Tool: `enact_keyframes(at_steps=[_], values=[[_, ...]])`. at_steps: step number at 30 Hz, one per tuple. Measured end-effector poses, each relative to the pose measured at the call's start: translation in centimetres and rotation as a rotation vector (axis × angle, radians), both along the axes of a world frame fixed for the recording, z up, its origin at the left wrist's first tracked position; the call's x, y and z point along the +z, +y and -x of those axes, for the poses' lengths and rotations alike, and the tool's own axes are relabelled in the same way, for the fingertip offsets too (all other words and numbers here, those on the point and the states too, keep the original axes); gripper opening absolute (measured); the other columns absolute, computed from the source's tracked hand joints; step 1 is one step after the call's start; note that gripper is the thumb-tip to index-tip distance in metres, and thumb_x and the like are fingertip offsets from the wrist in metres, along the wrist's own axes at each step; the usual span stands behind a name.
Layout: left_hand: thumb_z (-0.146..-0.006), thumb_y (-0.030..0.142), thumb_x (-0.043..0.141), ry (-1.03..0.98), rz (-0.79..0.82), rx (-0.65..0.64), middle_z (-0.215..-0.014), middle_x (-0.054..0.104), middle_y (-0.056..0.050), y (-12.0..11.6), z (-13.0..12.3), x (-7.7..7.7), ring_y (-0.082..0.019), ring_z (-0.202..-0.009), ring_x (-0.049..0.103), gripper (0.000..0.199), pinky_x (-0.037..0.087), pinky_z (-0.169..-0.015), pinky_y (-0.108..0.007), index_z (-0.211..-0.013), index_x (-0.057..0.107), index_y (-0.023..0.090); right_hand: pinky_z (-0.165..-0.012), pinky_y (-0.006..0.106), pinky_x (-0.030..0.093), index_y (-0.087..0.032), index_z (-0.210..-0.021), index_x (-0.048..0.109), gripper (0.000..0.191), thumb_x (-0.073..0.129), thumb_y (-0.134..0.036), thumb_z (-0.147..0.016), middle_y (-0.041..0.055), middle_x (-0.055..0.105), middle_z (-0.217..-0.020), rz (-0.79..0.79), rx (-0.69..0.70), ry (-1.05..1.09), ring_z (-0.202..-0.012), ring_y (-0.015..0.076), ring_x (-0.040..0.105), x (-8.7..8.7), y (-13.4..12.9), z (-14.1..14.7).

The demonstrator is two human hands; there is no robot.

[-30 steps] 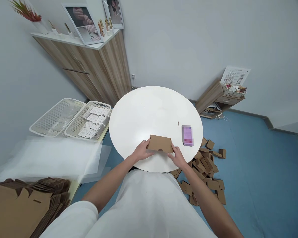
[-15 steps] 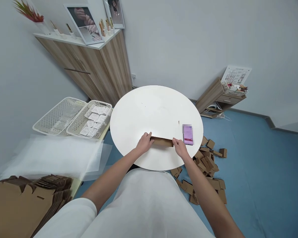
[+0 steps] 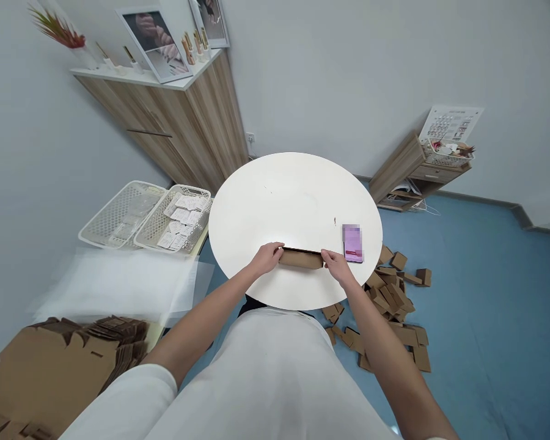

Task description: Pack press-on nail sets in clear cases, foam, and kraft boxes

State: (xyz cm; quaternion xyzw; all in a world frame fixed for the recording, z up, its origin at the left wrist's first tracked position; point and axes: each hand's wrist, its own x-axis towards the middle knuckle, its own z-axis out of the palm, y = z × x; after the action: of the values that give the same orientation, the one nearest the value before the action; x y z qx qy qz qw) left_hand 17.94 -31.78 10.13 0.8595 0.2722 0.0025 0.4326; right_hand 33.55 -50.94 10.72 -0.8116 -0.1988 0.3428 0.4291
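A small brown cardboard box (image 3: pixel 301 259) is over the near part of the round white table (image 3: pixel 293 201), its long side facing me. At its left end, the fingers of my left hand (image 3: pixel 269 256) are closed on the upper edge. My right hand (image 3: pixel 335 264) grips the opposite end near the top corner. A dark line runs along the box's top edge between the two hands. The phone (image 3: pixel 352 243) with a purple screen lies on the table just beyond my right hand.
Folded boxes (image 3: pixel 389 293) are heaped on the floor at right. Flat cardboard (image 3: pixel 59 373) is stacked at lower left, below translucent sheets (image 3: pixel 119 281). Two white baskets (image 3: pixel 140 235) stand left of the table. A wooden cabinet (image 3: pixel 201 116) is behind them, a small shelf (image 3: pixel 401 162) at right.
The box's front side has turned more toward me and shows more evenly. Both hands still grip its ends. The whole view has shifted slightly, with the table appearing further right.
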Motion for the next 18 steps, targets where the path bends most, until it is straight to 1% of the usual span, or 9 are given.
enact_keyframes(at_steps=[2, 4, 7, 9, 11, 15, 18], values=[[-0.084, 0.033, 0.038, 0.018, 0.007, -0.004, -0.103, 0.061, -0.004, 0.1, 0.2, -0.1, -0.018, -0.09, 0.056, 0.037, 0.042, -0.082, -0.03, -0.114, 0.055, 0.021, -0.065, 0.027, 0.042, -0.02, -0.097, 0.064, 0.044, 0.048, -0.053, -0.073, 0.0032, 0.061, -0.095, -0.027, -0.029, 0.058, -0.067, 0.0126, 0.05, -0.3, -0.2, 0.0], [-0.083, 0.035, 0.04, 0.023, 0.026, -0.003, -0.102, 0.061, -0.003, 0.2, 0.4, -0.2, -0.018, -0.088, 0.056, 0.037, 0.043, -0.081, -0.03, -0.114, 0.055, 0.021, -0.07, 0.028, 0.043, -0.021, -0.108, 0.06, 0.046, 0.052, -0.05, -0.073, 0.0044, 0.059, -0.104, -0.031, -0.065, 0.111, -0.069, 0.0116, 0.052, -0.6, -0.4, -0.1], [-0.083, 0.04, 0.039, -0.009, 0.097, 0.014, -0.11, 0.059, -0.003, 0.4, 0.6, -0.5, -0.018, -0.095, 0.054, 0.039, 0.042, -0.084, -0.029, -0.113, 0.056, 0.022, -0.073, 0.03, 0.044, -0.021, -0.115, 0.057, 0.049, 0.054, -0.046, -0.073, 0.0056, 0.06, -0.104, -0.033, -0.094, 0.169, -0.069, 0.0113, 0.053, -1.0, -0.7, -0.2], [-0.084, 0.043, 0.037, -0.036, 0.163, 0.028, -0.114, 0.058, -0.003, 0.4, 0.6, -0.7, -0.018, -0.099, 0.054, 0.04, 0.042, -0.086, -0.029, -0.111, 0.057, 0.022, -0.073, 0.031, 0.045, -0.022, -0.114, 0.057, 0.047, 0.053, -0.046, -0.073, 0.0055, 0.061, -0.104, -0.043, -0.109, 0.192, -0.071, 0.0123, 0.054, -1.2, -0.9, -0.3], [-0.084, 0.044, 0.036, -0.048, 0.221, 0.054, -0.113, 0.058, -0.004, 0.5, 0.5, -1.0, -0.018, -0.098, 0.054, 0.041, 0.042, -0.085, -0.029, -0.11, 0.058, 0.021, -0.072, 0.03, 0.046, -0.025, -0.114, 0.058, 0.046, 0.052, -0.047, -0.074, 0.0051, 0.06, -0.104, -0.052, -0.12, 0.208, -0.074, 0.0134, 0.054, -1.3, -1.0, -0.3], [-0.081, 0.043, 0.044, 0.007, 0.283, 0.145, -0.114, 0.056, -0.006, 0.5, 0.3, -1.5, -0.017, -0.095, 0.055, 0.041, 0.045, -0.078, -0.027, -0.114, 0.054, 0.022, -0.07, 0.028, 0.047, -0.028, -0.116, 0.056, 0.046, 0.052, -0.046, -0.074, 0.0043, 0.058, -0.105, -0.059, -0.117, 0.246, -0.077, 0.0139, 0.054, -1.8, -1.1, -0.2], [-0.077, 0.042, 0.051, 0.079, 0.313, 0.189, -0.118, 0.052, -0.008, 0.7, 0.4, -2.0, -0.016, -0.094, 0.055, 0.048, 0.046, -0.073, -0.024, -0.12, 0.048, 0.022, -0.068, 0.027, 0.047, -0.028, -0.123, 0.049, 0.054, 0.054, -0.045, -0.072, 0.0041, 0.057, -0.105, -0.048, -0.126, 0.263, -0.076, 0.0136, 0.055, -2.3, -1.2, -0.1]])
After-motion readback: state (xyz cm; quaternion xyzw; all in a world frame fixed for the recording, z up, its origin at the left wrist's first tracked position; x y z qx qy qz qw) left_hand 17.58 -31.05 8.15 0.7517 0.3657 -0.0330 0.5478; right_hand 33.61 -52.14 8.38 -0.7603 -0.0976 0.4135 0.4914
